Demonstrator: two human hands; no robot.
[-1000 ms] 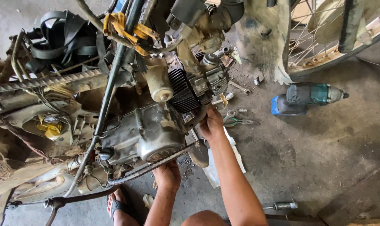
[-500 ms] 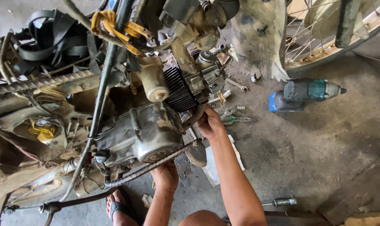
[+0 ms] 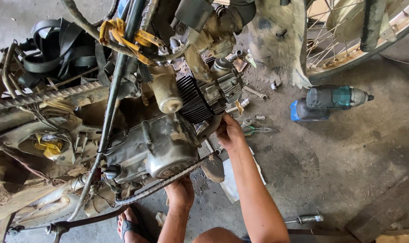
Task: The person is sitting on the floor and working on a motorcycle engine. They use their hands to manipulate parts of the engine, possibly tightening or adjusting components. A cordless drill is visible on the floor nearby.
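Note:
A dirty motorcycle engine (image 3: 155, 146) with a finned black cylinder (image 3: 193, 101) hangs in its frame in front of me. My right hand (image 3: 229, 132) reaches in beside the cylinder and is closed around a curved grey metal pipe (image 3: 212, 127) at the engine's front. Lower down, my left hand (image 3: 180, 191) is pressed up under the crankcase, behind a bent black rod (image 3: 168, 182). Its fingers are hidden by the engine. A worn foot pedal (image 3: 213, 168) sits between my two hands.
A teal and black cordless impact driver (image 3: 328, 101) lies on the concrete floor at right. Pliers (image 3: 256, 130), sockets and small bolts are scattered near the cylinder. A spoked wheel (image 3: 348, 40) is at top right, a tool (image 3: 303, 219) by my arm, my sandalled foot (image 3: 130, 225) below.
Both hands stay where they were on the engine. Only the view has drifted slightly.

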